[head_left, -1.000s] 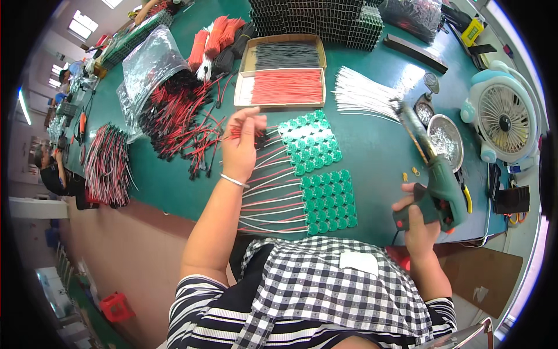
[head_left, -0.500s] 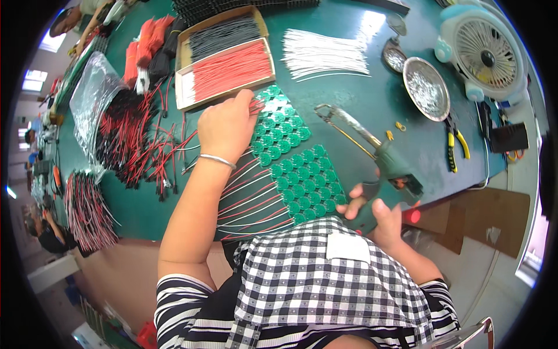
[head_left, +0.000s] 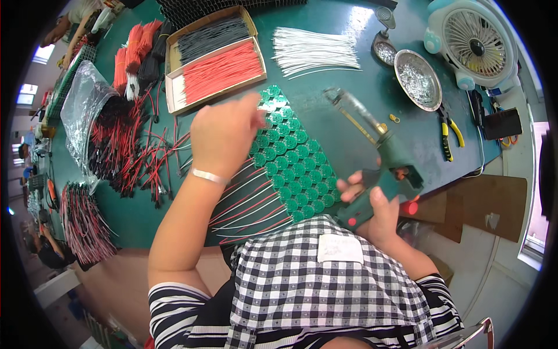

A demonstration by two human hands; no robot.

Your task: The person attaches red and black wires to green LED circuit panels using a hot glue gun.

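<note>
My left hand (head_left: 225, 131) is blurred, its fingers drawn together over the upper left of the green round circuit boards (head_left: 295, 166). Whatever its fingertips hold is too smeared to tell. My right hand (head_left: 375, 212) is wrapped round the handle of a green soldering gun (head_left: 395, 160), whose metal tip and brass-coloured tube point up and left, above the table right of the boards. The boards lie in two joined panels in front of my apron. Red and white wires (head_left: 247, 200) run out leftward from the boards' left edge.
Trays hold red wires (head_left: 224, 70) and black wires (head_left: 212, 39); white wires (head_left: 317, 51) lie beside them. Bundled red-black leads (head_left: 119, 139) are at left. Right: a metal bowl (head_left: 418, 80), yellow-black pliers (head_left: 449, 134) and a fan (head_left: 476, 46). Another person's arm (head_left: 78, 41) shows far left.
The upper board panel has shifted right and now lines up against the lower one. My left hand has blurred, and the red wire ends seen at its fingertips no longer show clearly.
</note>
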